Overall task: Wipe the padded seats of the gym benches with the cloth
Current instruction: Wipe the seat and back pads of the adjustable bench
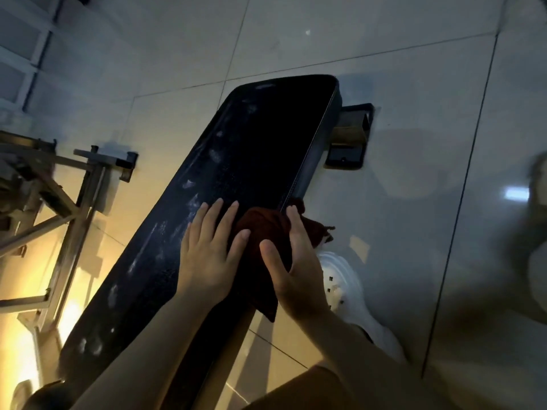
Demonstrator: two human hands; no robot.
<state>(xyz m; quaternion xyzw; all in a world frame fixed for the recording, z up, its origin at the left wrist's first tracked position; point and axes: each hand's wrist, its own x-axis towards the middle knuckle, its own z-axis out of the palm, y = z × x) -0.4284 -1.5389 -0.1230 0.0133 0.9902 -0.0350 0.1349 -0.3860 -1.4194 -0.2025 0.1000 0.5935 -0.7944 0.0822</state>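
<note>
A long black padded bench seat (260,149) runs from bottom left to upper middle, with pale dusty smears along its left side. A dark red cloth (263,229) lies on its right edge and hangs over the side. My left hand (210,250) lies flat on the seat, fingers straight, its thumb touching the cloth. My right hand (296,261) presses on the cloth at the seat's right edge, fingers reaching over the edge.
The bench's foot bracket (352,134) sticks out at the far end on the tiled floor (414,84). A metal frame (74,196) stands to the left. My white shoe (349,285) is on the floor right of the bench.
</note>
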